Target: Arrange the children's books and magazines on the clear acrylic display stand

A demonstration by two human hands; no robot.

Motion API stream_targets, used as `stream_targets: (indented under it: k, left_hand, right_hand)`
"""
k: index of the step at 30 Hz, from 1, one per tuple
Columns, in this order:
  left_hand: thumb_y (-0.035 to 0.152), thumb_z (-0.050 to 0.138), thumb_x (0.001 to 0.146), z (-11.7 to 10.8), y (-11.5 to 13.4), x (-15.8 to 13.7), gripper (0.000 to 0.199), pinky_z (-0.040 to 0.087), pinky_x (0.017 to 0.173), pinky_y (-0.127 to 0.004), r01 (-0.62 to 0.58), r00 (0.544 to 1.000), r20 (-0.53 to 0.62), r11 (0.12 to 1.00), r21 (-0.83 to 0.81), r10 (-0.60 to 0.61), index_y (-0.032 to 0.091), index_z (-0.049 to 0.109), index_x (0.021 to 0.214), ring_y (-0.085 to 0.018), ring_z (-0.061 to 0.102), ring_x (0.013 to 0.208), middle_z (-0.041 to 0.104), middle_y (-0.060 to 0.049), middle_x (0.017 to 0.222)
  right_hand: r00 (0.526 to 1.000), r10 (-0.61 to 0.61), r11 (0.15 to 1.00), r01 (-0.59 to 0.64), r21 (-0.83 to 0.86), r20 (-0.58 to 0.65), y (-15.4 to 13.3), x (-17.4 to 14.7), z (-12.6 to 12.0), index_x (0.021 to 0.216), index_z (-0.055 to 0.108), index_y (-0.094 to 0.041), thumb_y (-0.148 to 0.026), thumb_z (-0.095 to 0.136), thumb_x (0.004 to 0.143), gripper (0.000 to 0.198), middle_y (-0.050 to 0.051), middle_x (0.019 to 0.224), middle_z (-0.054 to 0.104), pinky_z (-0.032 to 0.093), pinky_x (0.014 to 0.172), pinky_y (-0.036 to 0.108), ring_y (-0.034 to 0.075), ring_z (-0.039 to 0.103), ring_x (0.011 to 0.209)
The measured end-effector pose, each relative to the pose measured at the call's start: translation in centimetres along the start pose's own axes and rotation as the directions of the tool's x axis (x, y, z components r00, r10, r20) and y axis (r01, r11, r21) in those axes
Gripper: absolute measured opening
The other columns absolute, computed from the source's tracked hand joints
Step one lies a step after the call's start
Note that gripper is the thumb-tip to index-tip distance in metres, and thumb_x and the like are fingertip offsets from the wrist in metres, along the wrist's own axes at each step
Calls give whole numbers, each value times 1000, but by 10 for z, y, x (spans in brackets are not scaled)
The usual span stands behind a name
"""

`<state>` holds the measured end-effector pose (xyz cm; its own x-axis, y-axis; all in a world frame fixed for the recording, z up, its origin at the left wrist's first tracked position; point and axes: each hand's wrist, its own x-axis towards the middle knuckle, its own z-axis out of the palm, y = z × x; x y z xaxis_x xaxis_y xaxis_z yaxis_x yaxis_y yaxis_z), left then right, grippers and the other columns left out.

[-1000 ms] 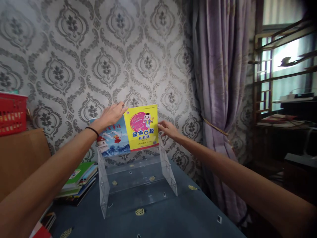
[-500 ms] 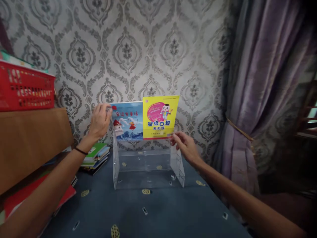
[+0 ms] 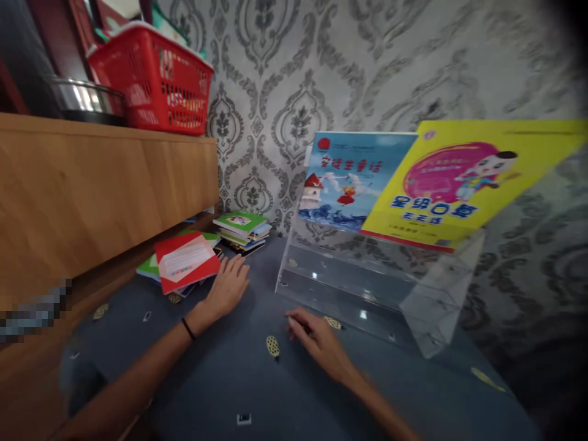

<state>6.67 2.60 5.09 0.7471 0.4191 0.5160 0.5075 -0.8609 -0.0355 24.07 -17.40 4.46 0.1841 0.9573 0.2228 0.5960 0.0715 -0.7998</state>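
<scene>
A smooth, wood-grained cabinet (image 3: pixel 114 190) stands at the far left, carrying a shiny, round metal pot (image 3: pixel 87 101) and, just beside it, a red plastic basket (image 3: pixel 151 86) with slotted walls. Below, on the surface (image 3: pixel 206 386), which has a dark blue covering printed with yellow pineapples, a flat red book (image 3: pixel 187 262) with a pale panel lies askew on other books.

The left hand (image 3: pixel 227 286) reaches forward from a bent wrist wearing a thin black band (image 3: pixel 188 329). It is palm down, wide open with fingers spread, and nothing shows in its hold; its fingertips are at the red book's right edge, though whether they touch it cannot be told. Just beyond sits a neat stack of books (image 3: pixel 243 226), a glossy green cover on top.

Farther right, the right hand (image 3: pixel 316 343) points leftward, half open, fingers loosely curled and thumb apart, with nothing visible in it. Behind it rises a stepped stand (image 3: pixel 438 306) of clear, glossy plastic. On its top tier a blue storybook (image 3: pixel 362 184) leans upright, and a bright yellow book (image 3: pixel 459 202) overlaps its right side. Grey damask-patterned wallpaper (image 3: pixel 280 79) backs everything.
</scene>
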Motion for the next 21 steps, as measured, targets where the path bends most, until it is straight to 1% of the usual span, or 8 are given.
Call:
stream_targets:
  k: [2, 5, 8, 10, 14, 17, 19, 21]
  left_hand:
    - [24, 45, 98, -7, -17, -15, 35, 30, 120, -61, 64, 997, 24, 993, 98, -67, 16, 59, 129, -35, 42, 145, 54, -22, 147]
    - [26, 49, 95, -20, -40, -32, 44, 26, 118, -68, 165, 982, 50, 958, 235, -182, 11, 55, 136, -41, 38, 146, 48, -27, 151]
    - [25, 54, 91, -31, -58, -44, 53, 29, 111, -74, 259, 950, 91, 914, 312, -300, 13, 50, 143, -47, 40, 143, 47, -30, 150]
    - [23, 51, 93, -36, -66, -49, 52, 34, 109, -73, 294, 926, 133, 895, 337, -354, 14, 49, 144, -46, 43, 141, 48, -29, 150]
    - [13, 37, 99, -45, -73, -53, 50, 41, 110, -61, 235, 896, 261, 883, 406, -358, 7, 45, 148, -41, 44, 142, 44, -27, 154]
    - [2, 32, 96, -57, -71, -53, 53, 43, 110, -52, 181, 884, 324, 886, 427, -337, 5, 44, 148, -37, 46, 141, 45, -26, 153]
    - [-2, 32, 95, -68, -63, -51, 54, 46, 107, -49, 166, 883, 336, 888, 428, -327, 4, 47, 146, -35, 52, 137, 50, -26, 149]
    - [-2, 34, 93, -76, -45, -51, 53, 51, 100, -47, 137, 884, 353, 892, 430, -306, 3, 50, 143, -34, 59, 128, 56, -28, 142]
  right_hand:
    - [999, 26, 999, -27, 44, 30, 4, -1, 15, 100, 67, -31, -53, 46, 95, 31, 2, 77, 70, 54, 70, 39, 24, 69, 70]
    - [999, 50, 993, -51, 103, 21, 14, -3, 29, 98, 68, -30, -57, 46, 93, 34, 4, 79, 71, 55, 70, 40, 24, 69, 70]
    - [998, 69, 989, -68, 128, -4, 21, -5, 33, 97, 68, -28, -61, 47, 93, 39, 5, 80, 72, 56, 70, 40, 24, 69, 70]
    - [997, 83, 986, -81, 143, -6, 22, -6, 34, 96, 68, -27, -63, 47, 92, 42, 5, 80, 71, 55, 68, 38, 23, 68, 69]
    - [994, 109, 981, -107, 164, -2, 18, -7, 33, 98, 68, -22, -68, 47, 91, 52, 6, 81, 72, 55, 66, 35, 22, 68, 70]
    - [994, 110, 982, -108, 158, -8, 14, -9, 32, 99, 69, -20, -70, 48, 91, 55, 6, 81, 72, 55, 69, 35, 21, 68, 71]
    - [994, 105, 982, -102, 161, -13, 13, -10, 32, 98, 69, -20, -71, 49, 90, 55, 6, 81, 72, 55, 71, 36, 21, 68, 71]
    - [994, 107, 977, -101, 189, -22, 11, -10, 33, 98, 70, -20, -72, 50, 90, 57, 7, 82, 73, 55, 69, 35, 22, 68, 72]
